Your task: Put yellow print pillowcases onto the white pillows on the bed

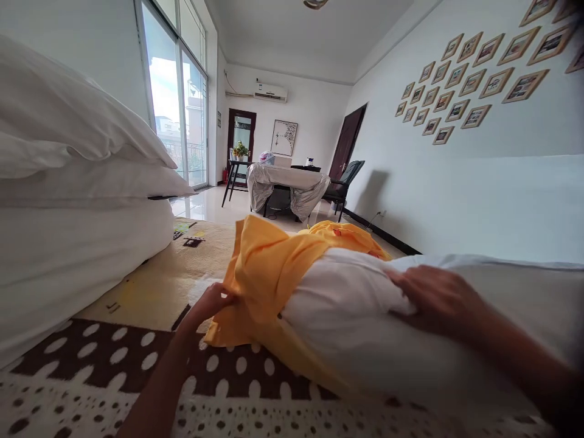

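A bed (137, 377) with a cover of brown and white dots and a cream panel is filling the lower view, and everything close at hand is lying on it. To the left, a stack of white pillows (68, 182) is rising well above the cover. On the right, a white pillow (365, 340) is lying on its side across the bed, its far end sitting inside a yellow case (269, 274). The case is bunching around that end and trailing along the pillow's underside toward the near edge.

The right hand (438, 298) is lying flat on top of the pillow, fingers spread and pressing into the white fabric, gripping nothing. The left hand (212, 304) is pinching the edge of the case at its left side, fingers closed on the yellow cloth just above the cover.

Farther back, a table (287, 182) draped in a silvery sheet is standing on the tiled floor, with a dark chair (344, 182) just beside it. Rows of small framed photos (474, 79) are hanging on the right wall, and a small plant (240, 149) is sitting near the glass doors.
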The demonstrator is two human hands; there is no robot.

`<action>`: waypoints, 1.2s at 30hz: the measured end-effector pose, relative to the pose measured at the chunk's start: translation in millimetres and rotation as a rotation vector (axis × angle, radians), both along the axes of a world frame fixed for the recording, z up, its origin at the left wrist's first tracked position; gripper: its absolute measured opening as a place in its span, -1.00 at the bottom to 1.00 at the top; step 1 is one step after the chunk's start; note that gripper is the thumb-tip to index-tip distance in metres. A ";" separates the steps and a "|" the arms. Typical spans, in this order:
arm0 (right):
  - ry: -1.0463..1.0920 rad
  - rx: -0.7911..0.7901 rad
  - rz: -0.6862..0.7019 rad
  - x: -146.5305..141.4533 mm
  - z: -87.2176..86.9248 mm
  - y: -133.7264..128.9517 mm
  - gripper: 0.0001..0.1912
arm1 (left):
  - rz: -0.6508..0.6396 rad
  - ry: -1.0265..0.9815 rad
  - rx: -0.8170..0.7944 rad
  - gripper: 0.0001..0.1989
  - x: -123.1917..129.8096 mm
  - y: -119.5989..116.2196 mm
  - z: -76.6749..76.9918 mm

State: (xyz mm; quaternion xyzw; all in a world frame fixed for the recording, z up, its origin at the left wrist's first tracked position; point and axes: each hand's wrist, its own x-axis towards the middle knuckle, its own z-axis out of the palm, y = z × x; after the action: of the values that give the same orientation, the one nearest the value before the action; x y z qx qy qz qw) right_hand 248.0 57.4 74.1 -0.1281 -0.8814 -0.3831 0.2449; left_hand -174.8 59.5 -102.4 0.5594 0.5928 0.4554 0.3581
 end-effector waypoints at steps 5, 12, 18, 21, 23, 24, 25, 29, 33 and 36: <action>-0.024 -0.194 0.056 2.7 -9.9 -19.4 -0.53 | -0.062 -0.452 0.331 -0.43 10.5 -13.8 29.9; 0.056 -0.283 -0.100 -35.7 16.1 -33.5 -0.59 | -0.015 -0.781 0.285 -0.38 40.1 -37.3 64.1; 0.003 -0.420 -0.237 -113.0 36.1 -23.1 -0.68 | -0.040 -0.601 0.134 -0.49 42.5 -43.0 59.4; -0.207 -0.450 -0.207 -146.9 47.4 -14.7 -0.71 | -0.071 -0.527 0.083 -0.55 43.6 -51.6 65.9; -0.356 -0.537 -0.188 -161.2 53.9 -7.2 -0.66 | -0.111 -0.496 0.072 -0.52 45.3 -58.6 72.9; -0.414 -0.594 -0.184 -165.8 55.8 -3.1 -0.62 | -0.130 -0.490 0.078 -0.49 46.4 -61.8 76.5; -0.457 -0.655 -0.184 -168.8 56.3 1.3 -0.60 | -0.145 -0.485 0.091 -0.47 47.8 -64.6 79.9; -0.513 -0.896 -0.160 -170.6 44.9 17.5 -0.63 | -0.153 -0.433 0.138 -0.49 55.7 -70.6 89.2; -0.442 -1.032 -0.153 -163.0 32.6 30.2 -0.61 | -0.044 -0.455 0.171 -0.68 62.0 -71.6 91.4; -0.362 -1.021 -0.170 -153.1 34.4 39.1 -0.52 | 0.217 -0.602 0.344 -0.78 60.1 -74.7 92.8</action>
State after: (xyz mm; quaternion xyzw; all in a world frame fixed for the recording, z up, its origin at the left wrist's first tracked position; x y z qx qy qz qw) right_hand 95.0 96.5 108.5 -0.2337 -0.9699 0.0589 -0.0356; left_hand -114.7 -15.3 -9.6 0.3862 0.4314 0.7281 0.3670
